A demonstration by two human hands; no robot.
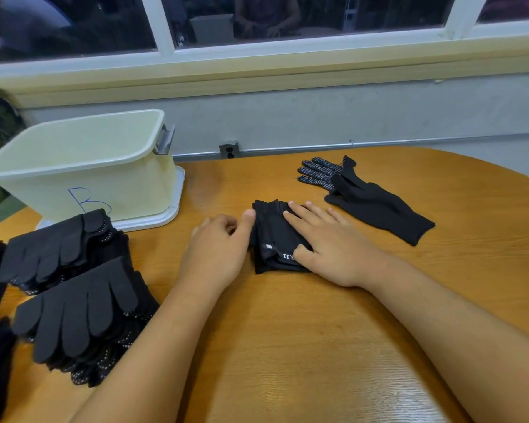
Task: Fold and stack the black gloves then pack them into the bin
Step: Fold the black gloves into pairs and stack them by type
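We see a folded black glove bundle [272,236] mid-table [287,346], an unfolded pair [376,203] toward the far edge, two stacks [74,300] at the left edge before the cream bin [83,166].

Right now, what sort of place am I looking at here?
Probably a small packing workroom: stacks of black gloves lie on a wooden table beside a pale plastic bin marked with a handwritten B.

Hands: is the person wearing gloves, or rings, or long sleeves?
No. The left hand and the right hand are both bare: no gloves, rings, watch or bracelet show. The forearms are bare too, with no sleeve in view down to the picture's edge.
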